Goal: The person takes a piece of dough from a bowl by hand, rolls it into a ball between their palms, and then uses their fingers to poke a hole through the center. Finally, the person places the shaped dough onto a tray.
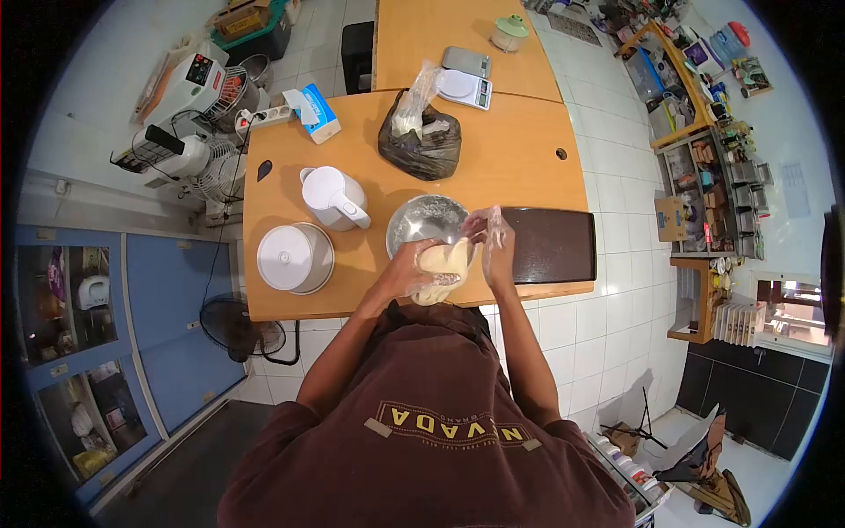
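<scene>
A pale lump of dough [446,264] hangs in front of my body, at the near edge of the table. My left hand [412,271] is wrapped around its left side, with sticky dough or flour on the fingers. On the other side, my right hand [491,236] is raised beside the dough, fingers stretched out and coated in white residue. Whether it touches the dough is hard to make out. Just behind the dough sits a metal mixing bowl [427,216] with floury smears inside. A dark baking tray [553,246] lies to the right of my right hand.
A white lidded container [286,258] and a white jug [334,198] stand left on the wooden table [510,158]. Further back are a black plastic bag [421,145], a white kitchen scale [462,88] and a blue box [315,114]. A fan [238,326] stands at the left.
</scene>
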`<state>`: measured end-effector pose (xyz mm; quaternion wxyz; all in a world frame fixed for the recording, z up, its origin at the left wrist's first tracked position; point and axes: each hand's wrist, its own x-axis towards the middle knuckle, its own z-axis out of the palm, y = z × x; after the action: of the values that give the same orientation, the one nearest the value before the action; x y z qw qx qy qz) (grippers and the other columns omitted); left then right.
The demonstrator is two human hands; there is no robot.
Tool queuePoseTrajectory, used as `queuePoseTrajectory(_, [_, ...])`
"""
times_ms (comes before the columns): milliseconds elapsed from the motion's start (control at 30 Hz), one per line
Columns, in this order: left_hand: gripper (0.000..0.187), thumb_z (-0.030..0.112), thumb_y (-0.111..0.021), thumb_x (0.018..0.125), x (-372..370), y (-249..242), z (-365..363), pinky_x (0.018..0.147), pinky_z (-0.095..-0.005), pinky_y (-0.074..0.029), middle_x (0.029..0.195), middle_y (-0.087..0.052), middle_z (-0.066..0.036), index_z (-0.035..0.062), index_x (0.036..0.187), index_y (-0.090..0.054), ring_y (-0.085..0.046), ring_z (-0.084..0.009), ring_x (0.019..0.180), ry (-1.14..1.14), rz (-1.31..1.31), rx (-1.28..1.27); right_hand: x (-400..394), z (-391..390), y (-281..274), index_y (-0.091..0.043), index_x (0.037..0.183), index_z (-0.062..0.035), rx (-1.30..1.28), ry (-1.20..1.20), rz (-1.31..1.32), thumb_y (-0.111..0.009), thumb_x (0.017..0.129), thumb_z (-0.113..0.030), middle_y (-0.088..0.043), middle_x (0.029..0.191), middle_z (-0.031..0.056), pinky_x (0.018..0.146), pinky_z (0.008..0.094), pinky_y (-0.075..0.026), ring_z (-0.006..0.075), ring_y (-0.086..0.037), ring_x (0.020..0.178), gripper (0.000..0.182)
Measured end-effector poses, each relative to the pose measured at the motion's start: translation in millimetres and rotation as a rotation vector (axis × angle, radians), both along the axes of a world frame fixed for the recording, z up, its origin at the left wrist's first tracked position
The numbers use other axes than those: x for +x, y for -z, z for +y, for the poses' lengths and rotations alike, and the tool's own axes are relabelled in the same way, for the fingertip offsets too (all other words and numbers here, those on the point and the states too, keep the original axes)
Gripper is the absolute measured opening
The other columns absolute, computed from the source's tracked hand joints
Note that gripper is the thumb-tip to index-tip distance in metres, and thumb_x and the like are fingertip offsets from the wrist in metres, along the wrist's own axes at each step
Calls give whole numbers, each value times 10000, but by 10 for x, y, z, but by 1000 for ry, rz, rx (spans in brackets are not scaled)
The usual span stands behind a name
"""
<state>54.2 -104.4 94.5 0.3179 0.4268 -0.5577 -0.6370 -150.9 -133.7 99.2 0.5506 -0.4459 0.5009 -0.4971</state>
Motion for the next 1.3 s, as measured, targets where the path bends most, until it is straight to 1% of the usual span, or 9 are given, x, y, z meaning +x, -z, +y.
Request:
queuePoseTrajectory(133, [552, 203, -931, 777, 92, 0, -3, 859, -325, -580, 1080, -746, -96, -28, 1215, -688, -710, -176, 955, -43, 226, 306, -3, 126, -472, -726, 1185, -30, -337, -158, 203, -703, 982, -183, -724, 1132, 162, 968, 400, -546, 284, -708, 1039, 256])
queuePoseTrajectory(233, [722, 161, -902, 781, 189, 2, -77, 985, -387, -545, 1256, -662, -121, -4, 1390, -551, -638, -230, 1171, 52, 308, 519, 7, 151, -525, -687, 1211, 17, -644, -306, 461, -724, 923, -151, -724, 1084, 171, 963, 406, -547, 303, -707, 1036, 335])
queuePoseTrajectory(300, [727, 148, -881, 798, 206, 44, -76, 1022, -400, -535, 1284, -649, -122, -1, 1419, -534, -624, -235, 1222, 102, 371, 594, 4, 171, -536, -708, 1090, 19, -730, -317, 563, -756, 841, -110, -721, 1068, 216, 888, 439, -574, 383, -718, 989, 285])
queuePoseTrajectory(467, [589, 174, -856, 840, 70, 856, -62, 1024, -366, -521, 1228, -682, -106, -17, 1341, -612, -651, -198, 1158, 323, 653, 615, 28, 105, -323, -736, 1015, -26, -842, -283, 745, -816, 771, -150, -752, 981, 168, 791, 456, -594, 381, -737, 915, 285])
queuePoseTrajectory(667, [717, 224, -894, 813, 182, -41, -121, 1052, -367, -496, 1295, -654, -105, 1, 1401, -550, -641, -217, 1181, 190, 258, 437, 58, 53, -269, -694, 971, -17, -567, -370, 918, -795, 800, -135, -699, 870, 169, 699, 483, -560, 398, -702, 799, 231])
queuePoseTrajectory(867, [881, 243, -938, 742, 298, -102, -279, 1092, -386, -461, 1370, -573, -159, 40, 1448, -453, -594, -279, 1263, 127, -166, 11, 94, 57, -495, -612, 1206, 15, -438, -423, 671, -779, 867, -124, -676, 1105, 264, 855, 476, -548, 482, -669, 1008, 403])
queuePoseTrajectory(967, [919, 196, -923, 721, 362, -192, -314, 1075, -398, -460, 1344, -570, -167, 50, 1455, -388, -592, -295, 1259, 141, -257, -136, 169, 105, -310, -587, 1268, 7, -446, -400, 655, -779, 879, -114, -659, 1182, 281, 924, 476, -530, 487, -649, 1072, 451])
queuePoseTrajectory(1067, [1018, 317, -958, 691, 338, -161, -347, 1095, -474, -453, 1375, -594, -252, 66, 1463, -344, -583, -455, 1298, 144, -280, -145, 237, 142, -389, -588, 1262, -12, -424, -355, 532, -743, 895, -71, -673, 1153, 251, 902, 477, -528, 465, -664, 1046, 403])
queuePoseTrajectory(1300, [991, 200, -917, 711, 232, -148, -335, 1076, -418, -459, 1358, -584, -222, 74, 1484, -310, -611, -353, 1263, 178, -329, -248, 287, 172, -206, -638, 1071, -2, -347, -240, 459, -594, 863, 96, -677, 946, 170, 785, 340, -508, 278, -637, 822, 234])
